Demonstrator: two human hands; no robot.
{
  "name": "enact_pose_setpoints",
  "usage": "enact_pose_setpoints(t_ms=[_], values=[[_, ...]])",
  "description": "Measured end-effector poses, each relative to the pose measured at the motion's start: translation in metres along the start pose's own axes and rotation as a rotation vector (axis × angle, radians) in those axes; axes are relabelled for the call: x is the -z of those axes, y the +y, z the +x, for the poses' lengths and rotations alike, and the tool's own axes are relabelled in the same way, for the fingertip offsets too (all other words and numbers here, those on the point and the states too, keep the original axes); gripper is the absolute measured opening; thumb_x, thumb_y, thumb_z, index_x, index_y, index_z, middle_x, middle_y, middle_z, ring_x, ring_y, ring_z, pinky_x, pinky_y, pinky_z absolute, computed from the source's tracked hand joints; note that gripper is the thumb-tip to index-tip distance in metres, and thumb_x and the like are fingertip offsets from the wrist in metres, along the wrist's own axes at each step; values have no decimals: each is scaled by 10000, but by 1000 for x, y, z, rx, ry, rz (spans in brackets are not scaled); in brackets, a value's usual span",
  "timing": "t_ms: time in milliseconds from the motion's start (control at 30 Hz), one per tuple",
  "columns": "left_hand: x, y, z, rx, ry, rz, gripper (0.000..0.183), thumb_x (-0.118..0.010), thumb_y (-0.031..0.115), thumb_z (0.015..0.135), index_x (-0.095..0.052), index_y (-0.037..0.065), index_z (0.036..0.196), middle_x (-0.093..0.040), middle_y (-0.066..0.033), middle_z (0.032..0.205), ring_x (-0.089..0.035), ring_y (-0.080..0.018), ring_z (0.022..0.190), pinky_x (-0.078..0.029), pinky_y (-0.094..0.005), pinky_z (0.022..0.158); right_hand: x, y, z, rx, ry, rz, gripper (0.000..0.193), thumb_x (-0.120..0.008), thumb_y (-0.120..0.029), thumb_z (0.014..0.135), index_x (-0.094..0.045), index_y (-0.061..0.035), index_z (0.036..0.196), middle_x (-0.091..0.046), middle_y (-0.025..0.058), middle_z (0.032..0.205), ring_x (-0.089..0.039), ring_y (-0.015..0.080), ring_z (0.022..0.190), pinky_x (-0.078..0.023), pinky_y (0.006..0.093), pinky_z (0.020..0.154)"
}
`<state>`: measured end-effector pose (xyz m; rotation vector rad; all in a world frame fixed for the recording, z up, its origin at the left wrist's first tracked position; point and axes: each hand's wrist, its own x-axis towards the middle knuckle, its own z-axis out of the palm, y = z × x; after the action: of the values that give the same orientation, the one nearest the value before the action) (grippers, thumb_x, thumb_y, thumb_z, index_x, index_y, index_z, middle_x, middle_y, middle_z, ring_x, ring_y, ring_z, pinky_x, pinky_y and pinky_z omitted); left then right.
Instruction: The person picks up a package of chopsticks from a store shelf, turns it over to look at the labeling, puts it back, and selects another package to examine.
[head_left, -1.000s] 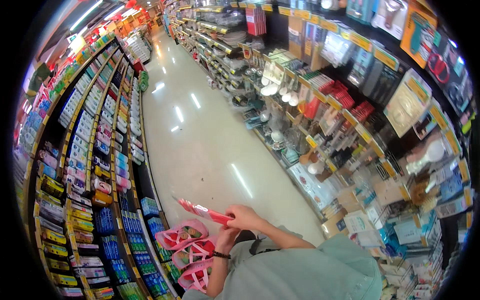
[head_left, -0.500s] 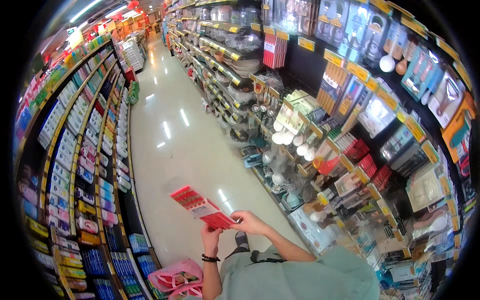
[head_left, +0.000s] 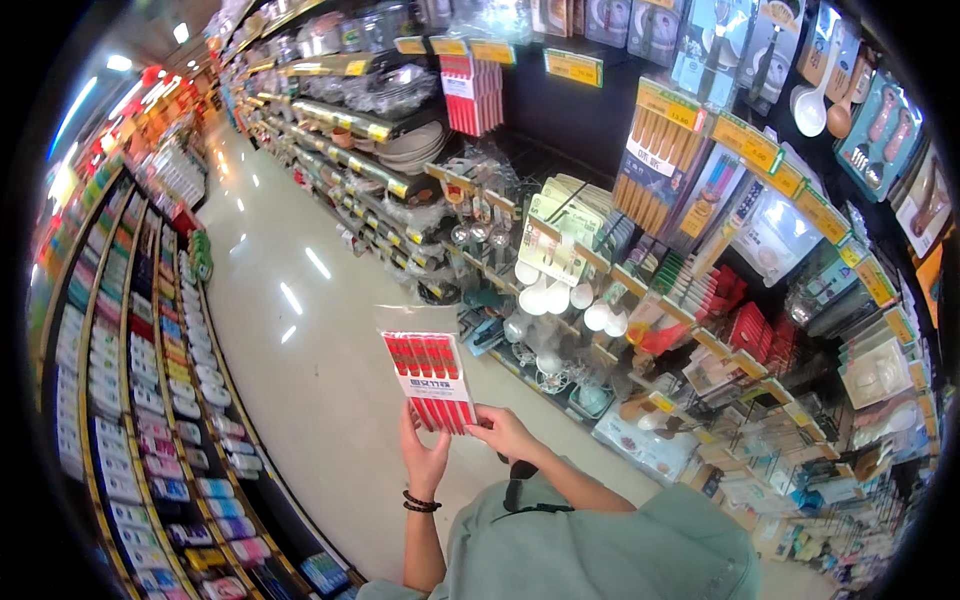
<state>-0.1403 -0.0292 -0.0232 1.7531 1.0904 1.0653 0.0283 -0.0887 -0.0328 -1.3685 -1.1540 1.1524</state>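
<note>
A packet of red chopsticks [head_left: 430, 385] is held upright in front of me, its printed white band facing me and a clear plastic flap at its top. My left hand [head_left: 427, 455] grips the packet's lower left edge, with a dark bead bracelet on that wrist. At its lower right corner, my right hand [head_left: 505, 436] pinches it between thumb and fingers. Some fingers of both hands are hidden behind the packet. Similar red and white chopstick packets [head_left: 471, 95] hang on the rack ahead, above a stack of white plates [head_left: 412, 148].
To my right, a rack holds hanging spoons [head_left: 812, 108], brown chopsticks [head_left: 655, 165] and other utensils on hooks. Shelves of bottles and boxes [head_left: 150, 440] line the left side. Between them the pale shiny aisle floor [head_left: 270, 290] runs into the distance.
The packet has gone from tilted and angled to upright, with its front toward me. My view has swung right, toward the utensil rack. The pink bag at lower left is out of view.
</note>
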Motion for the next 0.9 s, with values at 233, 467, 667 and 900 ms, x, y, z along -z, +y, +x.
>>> enact_pose_setpoints(t_ms=[233, 467, 667, 900], values=[[-29, 13, 136, -227, -15, 22, 1153, -831, 156, 693, -50, 32, 1533, -253, -196, 1513, -347, -308, 1355, -344, -446, 1079, 36, -23, 108, 265, 133, -230, 244, -659, -141, 883, -634, -10, 1088, -678, 167, 896, -678, 289, 812, -513, 377, 693], [-45, 34, 276, -252, 108, 145, 1063, -833, 162, 674, -196, 39, 1516, -290, -174, 1507, -352, -319, 1354, -348, -438, 1072, 69, -62, 210, 264, 96, -303, 301, -633, -123, 874, -612, -23, 1158, -672, 176, 1010, -646, 368, 913, -513, 433, 772], [-78, 47, 373, -373, -40, 181, 971, -828, 142, 671, -316, 66, 1493, -361, -149, 1479, -415, -272, 1320, -439, -370, 989, 89, -64, 272, 269, 252, -125, 418, -629, -121, 869, -533, -13, 1262, -610, 210, 1196, -609, 383, 1049, -500, 414, 886], [-115, 61, 482, -524, -14, 160, 970, -837, 128, 662, -327, 58, 1484, -380, -182, 1454, -396, -313, 1339, -350, -419, 1082, 126, -83, 317, 225, 382, -34, 539, -607, -132, 908, -404, -26, 1396, -480, 190, 1389, -531, 332, 1204, -485, 394, 931]])
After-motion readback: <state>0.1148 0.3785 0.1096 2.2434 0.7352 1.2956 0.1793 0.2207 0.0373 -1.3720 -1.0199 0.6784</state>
